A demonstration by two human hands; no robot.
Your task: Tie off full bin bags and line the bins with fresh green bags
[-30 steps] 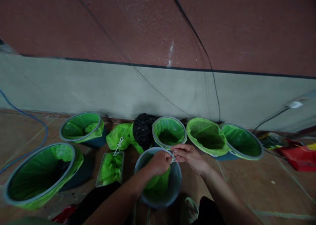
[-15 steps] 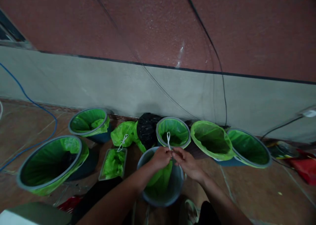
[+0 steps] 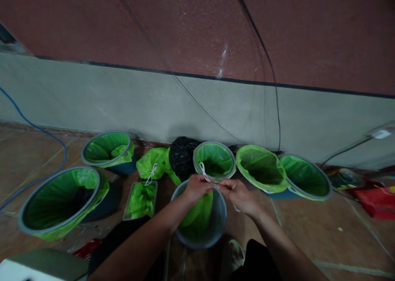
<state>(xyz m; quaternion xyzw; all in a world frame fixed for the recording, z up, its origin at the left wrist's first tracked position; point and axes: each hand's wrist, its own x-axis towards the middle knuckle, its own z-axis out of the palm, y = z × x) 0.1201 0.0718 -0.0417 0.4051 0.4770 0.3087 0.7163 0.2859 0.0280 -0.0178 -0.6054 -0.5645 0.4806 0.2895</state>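
My left hand (image 3: 198, 189) and my right hand (image 3: 236, 193) meet above a grey bucket (image 3: 220, 225) in front of me. The fingers of both hands are closed on a white drawstring (image 3: 203, 170). One loop of it sticks up past my left hand, and a loose end hangs below my right hand. From the gathered neck under my fingers, a green plastic bag (image 3: 199, 219) hangs down into the bucket. My fingers partly hide the knot area.
Green-lined bins stand on both sides, such as one at left (image 3: 58, 203) and one at right (image 3: 305, 176). A tied green bag (image 3: 151, 162), a black bag (image 3: 182, 155) and a tray of green bags (image 3: 142, 200) lie nearby. My shoe (image 3: 233, 254) is beside the bucket.
My hands have drawn slightly apart along the drawstring. Its upright loop now leans left, and a string end shows more clearly under my right hand. The view has shifted a little.
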